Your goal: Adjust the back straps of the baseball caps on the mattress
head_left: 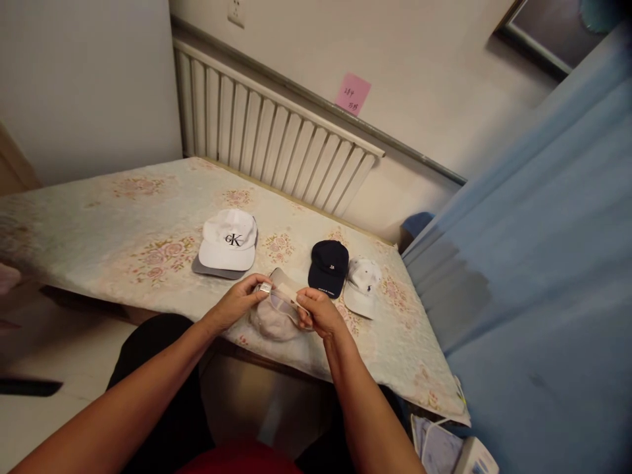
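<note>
A beige baseball cap [277, 324] is at the near edge of the bed, its back strap turned up between my hands. My left hand [243, 299] is closed on the strap by a metal buckle. From the other side, my right hand [320, 311] pinches the strap's light end. Beyond my hands lie a navy cap [328, 264] with a small emblem and a white cap [364, 280] tucked against its right side. To the left, a white cap with black letters [230, 238] rests on top of a grey cap [217, 271], of which mostly the brim shows.
A floral cover [162, 260] spreads over the bed-like surface. Behind it stand a white radiator [276, 131] and a wall with a pink note [353, 93]. A blue curtain [523, 263] hangs along the right. A white device [476, 457] sits low at the right corner.
</note>
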`<state>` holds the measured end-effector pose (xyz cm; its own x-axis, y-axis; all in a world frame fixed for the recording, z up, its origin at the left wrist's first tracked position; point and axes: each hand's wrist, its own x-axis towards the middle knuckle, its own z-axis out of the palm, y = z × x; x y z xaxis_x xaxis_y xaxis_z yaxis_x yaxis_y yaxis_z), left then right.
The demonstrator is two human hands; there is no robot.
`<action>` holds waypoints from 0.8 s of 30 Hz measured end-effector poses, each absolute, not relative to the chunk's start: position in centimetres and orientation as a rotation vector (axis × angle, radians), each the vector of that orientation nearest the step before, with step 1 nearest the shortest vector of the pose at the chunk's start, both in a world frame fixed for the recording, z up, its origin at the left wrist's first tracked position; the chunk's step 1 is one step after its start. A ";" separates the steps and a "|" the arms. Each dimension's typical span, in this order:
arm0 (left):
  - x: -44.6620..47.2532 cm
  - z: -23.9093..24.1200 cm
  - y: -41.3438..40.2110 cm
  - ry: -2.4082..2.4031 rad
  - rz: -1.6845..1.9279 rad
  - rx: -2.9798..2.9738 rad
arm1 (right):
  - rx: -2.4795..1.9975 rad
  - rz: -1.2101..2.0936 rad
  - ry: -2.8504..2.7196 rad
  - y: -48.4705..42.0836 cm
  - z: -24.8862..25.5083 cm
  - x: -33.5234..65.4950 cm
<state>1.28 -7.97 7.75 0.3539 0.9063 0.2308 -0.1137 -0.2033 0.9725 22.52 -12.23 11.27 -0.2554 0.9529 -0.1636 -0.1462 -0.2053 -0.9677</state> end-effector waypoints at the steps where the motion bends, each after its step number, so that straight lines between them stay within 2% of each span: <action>1: 1.4 7.7 -8.0 0.750 1.115 1.441 | -1.085 1.614 -1.156 -12.2 11.2 22.5; 24: 2.7 7.1 -9.0 0.564 1.056 1.142 | -1.101 1.674 -1.205 -12.4 10.4 22.3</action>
<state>2.72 -9.02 7.10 0.4327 0.8910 0.1374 -0.3812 0.0427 0.9235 22.31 -12.38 10.40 -0.3183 0.9265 -0.2007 -0.1042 -0.2446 -0.9640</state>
